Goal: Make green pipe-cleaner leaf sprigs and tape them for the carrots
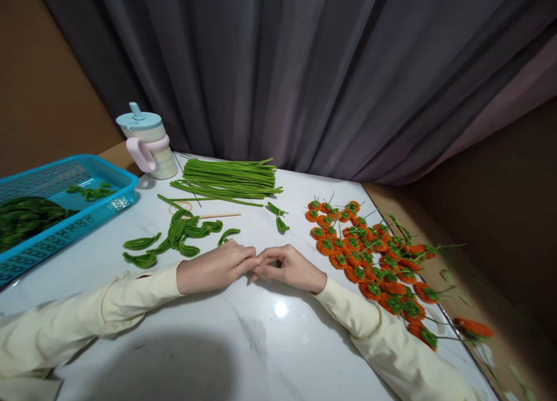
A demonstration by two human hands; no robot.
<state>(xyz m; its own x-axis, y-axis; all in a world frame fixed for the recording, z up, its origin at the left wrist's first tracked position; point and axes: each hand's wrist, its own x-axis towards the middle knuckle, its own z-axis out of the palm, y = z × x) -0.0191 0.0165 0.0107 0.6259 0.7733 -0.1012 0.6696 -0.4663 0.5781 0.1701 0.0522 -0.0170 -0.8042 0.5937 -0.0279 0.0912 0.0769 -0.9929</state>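
Note:
My left hand [217, 267] and my right hand [290, 267] meet at the fingertips over the middle of the white table. Both are closed in a pinch; whatever lies between the fingers is hidden. A trace of green shows under my right hand, too small to name. Left of my left hand lies a loose pile of green fuzzy pipe-cleaner leaves [176, 230]. One curved leaf [228, 234] rests just beyond its knuckles. Farther back, a few small joined leaves [278, 216] lie on the table, near a bundle of straight green pipe cleaners [230, 177].
On the right, many orange fuzzy pumpkin-like pieces [348, 238] with green tops spread to the table edge. A blue basket [126, 186] with green pieces stands left, beside a lidded cup [163, 160]. A thin wooden stick [221, 215] lies behind the leaves. A grey curtain [270, 70] hangs behind.

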